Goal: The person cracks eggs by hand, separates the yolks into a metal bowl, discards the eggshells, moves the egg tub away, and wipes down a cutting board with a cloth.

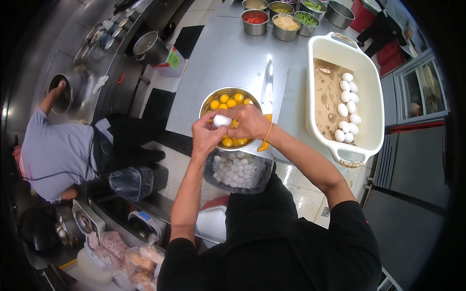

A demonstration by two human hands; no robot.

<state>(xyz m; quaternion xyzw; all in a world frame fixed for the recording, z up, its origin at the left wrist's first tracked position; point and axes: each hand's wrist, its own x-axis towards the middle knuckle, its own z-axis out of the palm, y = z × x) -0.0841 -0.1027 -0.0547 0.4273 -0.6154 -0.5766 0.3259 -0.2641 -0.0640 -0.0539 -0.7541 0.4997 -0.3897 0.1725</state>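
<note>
My left hand [206, 134] and right hand [248, 123] met with fingers bent around a white egg [222, 121], held over the metal bowl [201, 110] of yolks [239, 97]. Whether its shell was cracked, I couldn't quite tell behind my fingers. A knife [267, 89] lay just right of the bowl; shells [237, 170] filled a dark bin [208, 174] below the table edge.

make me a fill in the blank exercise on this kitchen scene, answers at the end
The left grip and right grip are over the round steel bowl of yellow egg ____.
Beside that bowl lies a long, steel-bladed ____ with a yellow-orange handle.
The deep cream rectangular tub has two end ____.
The dark plastic-lined bin holds broken white ____.

yolks; knife; handles; eggshells
</note>
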